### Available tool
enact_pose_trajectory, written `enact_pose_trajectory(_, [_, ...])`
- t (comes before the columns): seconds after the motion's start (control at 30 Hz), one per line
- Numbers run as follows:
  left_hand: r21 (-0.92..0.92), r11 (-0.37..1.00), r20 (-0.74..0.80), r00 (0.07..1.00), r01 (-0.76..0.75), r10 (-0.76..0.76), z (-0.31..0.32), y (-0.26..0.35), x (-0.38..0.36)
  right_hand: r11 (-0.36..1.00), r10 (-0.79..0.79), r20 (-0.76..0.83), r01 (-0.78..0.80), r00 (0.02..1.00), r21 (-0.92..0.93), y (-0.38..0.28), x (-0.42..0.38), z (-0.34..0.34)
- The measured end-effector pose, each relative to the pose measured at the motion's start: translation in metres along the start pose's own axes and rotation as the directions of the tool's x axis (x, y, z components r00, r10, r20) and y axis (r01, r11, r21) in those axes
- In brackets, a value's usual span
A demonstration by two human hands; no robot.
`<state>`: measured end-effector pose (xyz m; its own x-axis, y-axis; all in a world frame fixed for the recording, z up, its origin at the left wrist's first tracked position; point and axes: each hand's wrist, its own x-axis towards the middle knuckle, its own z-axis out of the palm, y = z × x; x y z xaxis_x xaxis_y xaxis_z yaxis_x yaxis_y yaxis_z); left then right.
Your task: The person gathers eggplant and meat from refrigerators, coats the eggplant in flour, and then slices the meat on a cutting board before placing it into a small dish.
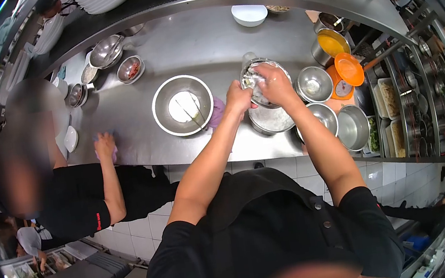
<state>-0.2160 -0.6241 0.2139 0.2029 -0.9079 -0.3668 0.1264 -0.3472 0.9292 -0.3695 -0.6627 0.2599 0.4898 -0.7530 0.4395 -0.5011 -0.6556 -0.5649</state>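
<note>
A steel bowl (267, 61) with white powder and pale pieces is tilted over a larger metal container (271, 124) that also holds something white. My left hand (238, 98) grips the bowl's near left rim. Inside the bowl is my right hand (276, 84), powder on its curled fingers; whatever they close on is hidden. To the left stands a wide white-rimmed bowl (167, 125) with a pair of chopsticks or thin tongs (195, 114) resting in it. Between that bowl and my left hand lies a purple cloth (216, 111).
Steel bowls (314, 83), a tall pot (353, 127) and an orange scale (343, 87) crowd the right side. A shelf edge (161, 13) crosses above the far counter. At left, a co-worker's hand (104, 146) presses a cloth on the counter (134, 108).
</note>
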Motion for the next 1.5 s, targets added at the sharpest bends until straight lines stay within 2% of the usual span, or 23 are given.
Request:
enact_pose_trajectory(0.03, [-0.053, 0.999, 0.02, 1.0, -0.001, 0.002, 0.003, -0.001, -0.001, 0.982, -0.104, -0.058, 0.093, 0.993, -0.162, 0.009, -0.007, 0.013])
enact_pose_trajectory(0.07, [-0.105, 0.994, 0.037, 0.999, -0.003, 0.007, 0.004, -0.002, -0.001, 0.982, -0.104, -0.06, 0.093, 0.993, -0.162, 0.012, -0.011, 0.014])
enact_pose_trajectory(0.17, [-0.004, 1.0, -0.022, 1.0, -0.02, 0.02, -0.002, -0.011, 0.005, 0.976, 0.186, 0.313, -0.138, 0.931, -0.171, 0.001, -0.01, -0.006])
enact_pose_trajectory(0.2, [-0.005, 1.0, -0.028, 0.999, -0.023, 0.023, -0.005, -0.006, 0.002, 0.977, 0.179, 0.314, -0.131, 0.932, -0.168, 0.002, -0.007, -0.005])
enact_pose_trajectory(0.27, [0.053, 0.991, -0.023, 0.992, -0.123, 0.125, -0.011, -0.002, -0.007, 0.987, -0.066, -0.076, 0.054, 0.995, -0.149, 0.003, -0.011, -0.003])
enact_pose_trajectory(0.4, [0.188, 0.972, -0.036, 0.988, -0.139, 0.148, -0.015, 0.011, -0.011, 0.989, -0.024, 0.003, 0.024, 1.0, -0.149, 0.012, -0.008, 0.006])
enact_pose_trajectory(0.43, [0.089, 0.983, -0.075, 0.983, -0.163, 0.17, -0.014, 0.013, -0.017, 0.988, -0.04, -0.057, 0.031, 0.998, -0.149, 0.013, -0.01, 0.004])
enact_pose_trajectory(0.57, [0.152, 0.974, -0.117, 0.976, -0.166, 0.184, -0.018, 0.002, 0.002, 0.975, 0.005, 0.055, 0.008, 0.998, -0.221, 0.032, -0.011, 0.024])
enact_pose_trajectory(0.67, [0.029, 0.988, -0.093, 0.984, -0.151, 0.153, -0.024, -0.006, 0.015, 0.977, -0.129, -0.156, 0.099, 0.979, -0.19, 0.022, -0.007, 0.018])
enact_pose_trajectory(0.73, [-0.037, 0.99, -0.112, 0.985, -0.133, 0.128, -0.024, -0.013, 0.013, 0.982, -0.106, -0.151, 0.079, 0.983, -0.174, 0.019, -0.012, 0.023])
enact_pose_trajectory(0.8, [0.127, 0.985, -0.101, 0.986, -0.118, 0.131, -0.022, -0.009, 0.021, 0.982, 0.059, 0.056, -0.048, 0.997, -0.183, 0.028, -0.01, 0.033])
enact_pose_trajectory(0.93, [0.057, 0.986, -0.161, 0.973, -0.155, 0.162, -0.021, -0.003, 0.014, 0.977, -0.129, -0.185, 0.093, 0.974, -0.192, 0.026, -0.006, 0.027])
enact_pose_trajectory(0.97, [0.047, 0.983, -0.14, 0.973, -0.179, 0.184, -0.02, -0.007, 0.019, 0.971, -0.01, -0.052, -0.003, 0.999, -0.238, 0.021, -0.007, 0.028])
enact_pose_trajectory(1.0, [0.049, 0.982, -0.136, 0.973, -0.183, 0.188, -0.021, -0.008, 0.023, 0.971, -0.01, -0.057, -0.005, 0.998, -0.241, 0.026, -0.006, 0.029])
enact_pose_trajectory(1.1, [-0.05, 0.993, -0.143, 0.985, -0.11, 0.102, -0.023, -0.003, 0.026, 0.976, -0.115, -0.251, 0.062, 0.961, -0.208, 0.031, 0.0, 0.027])
enact_pose_trajectory(1.13, [-0.052, 0.993, -0.148, 0.984, -0.108, 0.099, -0.023, -0.001, 0.026, 0.977, -0.116, -0.246, 0.065, 0.962, -0.205, 0.029, 0.003, 0.027])
enact_pose_trajectory(1.2, [0.071, 0.983, -0.114, 0.978, -0.167, 0.174, -0.023, -0.005, 0.026, 0.97, 0.035, 0.053, -0.021, 0.998, -0.242, 0.027, -0.002, 0.032])
enact_pose_trajectory(1.23, [0.127, 0.985, -0.114, 0.985, -0.114, 0.128, -0.024, 0.0, 0.03, 0.987, 0.097, 0.101, -0.083, 0.99, -0.137, 0.04, -0.001, 0.038])
enact_pose_trajectory(1.27, [0.124, 0.985, -0.119, 0.984, -0.121, 0.136, -0.025, 0.004, 0.028, 0.988, 0.088, 0.1, -0.074, 0.991, -0.138, 0.04, 0.0, 0.037])
enact_pose_trajectory(1.33, [0.008, 0.991, -0.19, 0.973, -0.132, 0.131, -0.026, 0.006, 0.019, 0.975, -0.105, -0.205, 0.06, 0.973, -0.215, 0.039, 0.001, 0.038])
enact_pose_trajectory(1.4, [0.067, 0.988, -0.179, 0.973, -0.137, 0.147, -0.027, 0.0, 0.017, 0.987, -0.1, -0.187, 0.073, 0.977, -0.145, 0.029, -0.003, 0.04])
enact_pose_trajectory(1.47, [0.154, 0.982, -0.168, 0.977, -0.108, 0.134, -0.029, 0.011, 0.023, 0.983, 0.041, 0.05, -0.031, 0.998, -0.183, 0.029, 0.007, 0.042])
enact_pose_trajectory(1.5, [0.054, 0.991, -0.187, 0.973, -0.127, 0.134, -0.029, 0.012, 0.02, 0.98, -0.034, -0.069, 0.02, 0.997, -0.199, 0.027, 0.008, 0.041])
